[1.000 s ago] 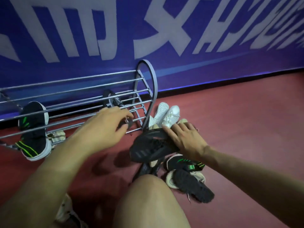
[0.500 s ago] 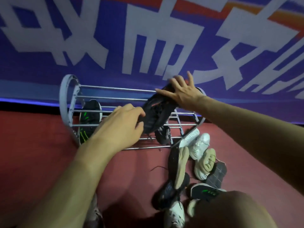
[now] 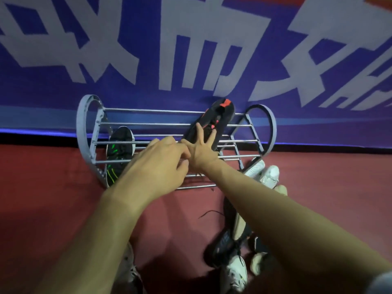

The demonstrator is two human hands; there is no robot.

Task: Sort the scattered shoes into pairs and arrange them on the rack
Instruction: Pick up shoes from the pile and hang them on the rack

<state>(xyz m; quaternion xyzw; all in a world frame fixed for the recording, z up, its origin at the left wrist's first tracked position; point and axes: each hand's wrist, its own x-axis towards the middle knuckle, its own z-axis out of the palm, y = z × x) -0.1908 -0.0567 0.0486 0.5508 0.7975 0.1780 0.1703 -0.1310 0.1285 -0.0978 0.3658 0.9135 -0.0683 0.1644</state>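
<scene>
Placement is the step in hand: a black shoe with red marks (image 3: 214,122) lies tilted across the upper bars of the rack (image 3: 263,132), toe up toward the blue wall, and it looks only just set down rather than squared up. The right hand (image 3: 201,148) reaches over it with fingers straight and spread, fingertips resting on the side of the shoe, pressing rather than gripping. The left hand (image 3: 163,164) sits just beside the right, touching it near the wrist, fingers loosely curled; whether it has hold of anything under the palm cannot be told, since the hand hides that part of the rack.

A black shoe with green stripes (image 3: 118,153) already stands at the left end of the rack, well apart from the red-marked one. On the red floor to the right of the rack a heap of loose shoes (image 3: 233,247) waits, with a white pair (image 3: 267,172) just beside the rack's right end.

The next move probably calls for straightening the shoe on the bars, then finding its partner in the heap and setting it alongside.
</scene>
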